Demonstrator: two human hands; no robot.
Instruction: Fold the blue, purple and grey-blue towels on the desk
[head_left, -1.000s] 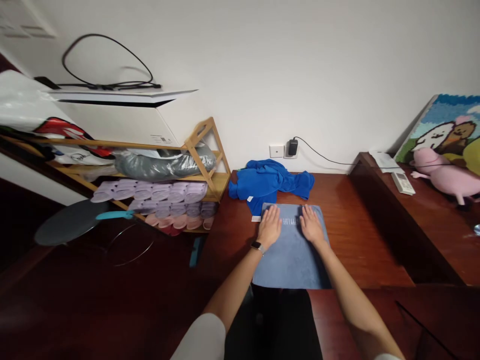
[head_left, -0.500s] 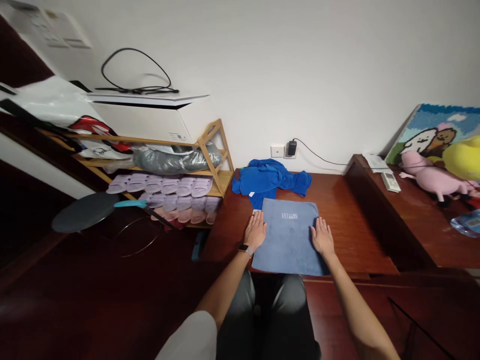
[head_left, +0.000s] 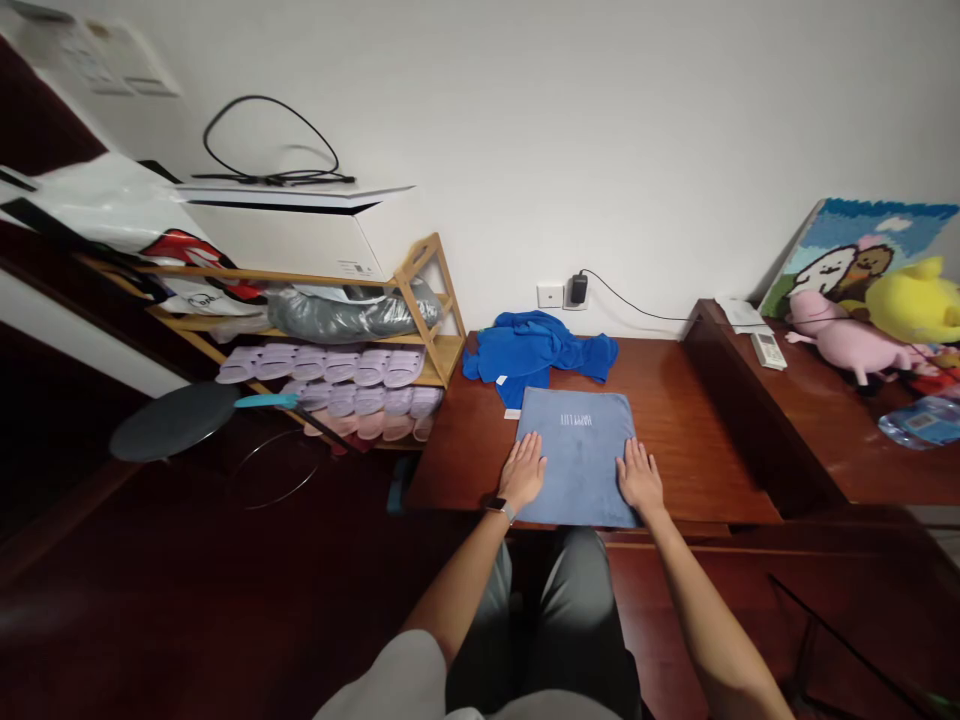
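Observation:
A grey-blue cloth point(head_left: 576, 465) with white lettering near its far edge lies spread flat on the brown wooden table point(head_left: 712, 440). My left hand point(head_left: 523, 470) rests open on its left edge, fingers stretched forward, a watch on the wrist. On the right edge lies my right hand point(head_left: 640, 475), open and flat, with its fingers pointing away. Crumpled blue fabric point(head_left: 532, 345) with a white tag sits just beyond the cloth, close to the wall.
To the left stands a wooden rack point(head_left: 448, 350) with slippers point(head_left: 330, 366) and a white box point(head_left: 285, 235). A raised surface at right holds a remote point(head_left: 769, 350), a pink plush toy point(head_left: 847, 338) and a yellow one point(head_left: 915, 305). A plugged adapter point(head_left: 578, 289) is on the wall.
My left hand has shifted inward and slightly nearer on the cloth's left side. The cloth's near edge sits closer to the table's front edge, no longer hanging as low. The view has moved slightly.

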